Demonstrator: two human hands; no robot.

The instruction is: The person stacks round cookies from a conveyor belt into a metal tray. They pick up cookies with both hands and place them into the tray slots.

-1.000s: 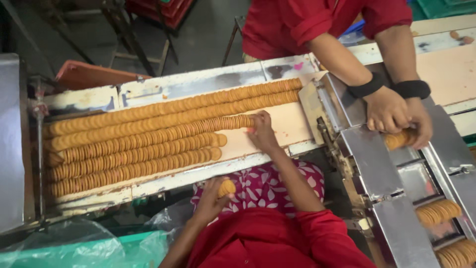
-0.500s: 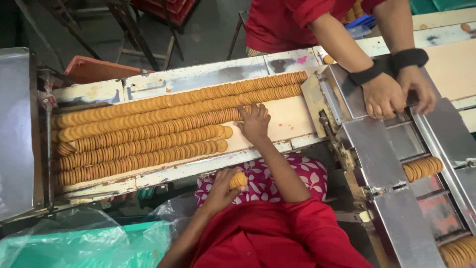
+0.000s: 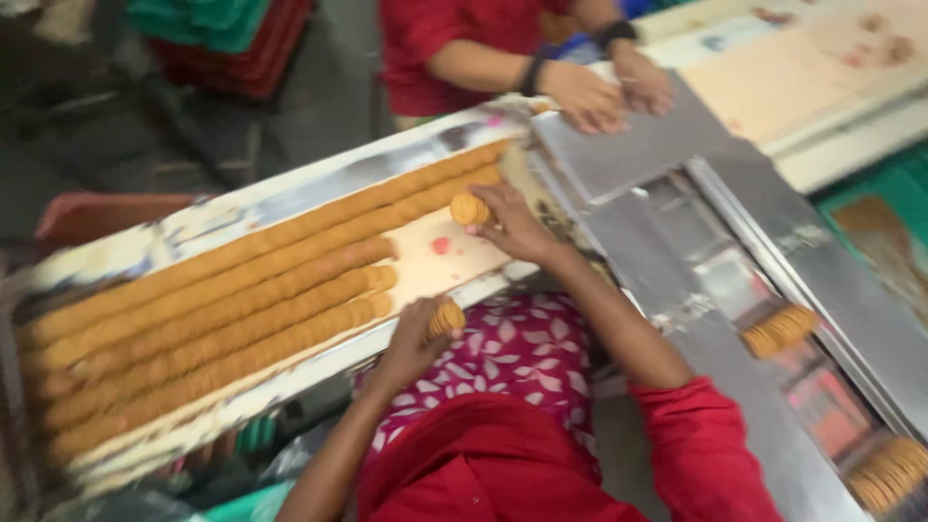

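Long rows of round brown biscuits (image 3: 222,300) lie on edge in a pale tray (image 3: 440,261). My right hand (image 3: 512,224) is at the right end of the upper rows, closed on a short stack of biscuits (image 3: 471,209). My left hand (image 3: 411,340) is at the tray's near edge, above my floral-print lap (image 3: 527,353), and grips another small stack of biscuits (image 3: 446,317). The frame is motion-blurred.
A co-worker in red rests both hands (image 3: 609,92) on a steel cover (image 3: 648,145) at the tray's far right. A steel channel (image 3: 744,290) runs down the right with biscuit stacks (image 3: 778,331) in it. A pale conveyor (image 3: 812,68) lies beyond.
My right hand has lifted a short stack from the row ends and moved up toward the far rows. My left hand rose from my lap to the tray's edge. The view swung left.
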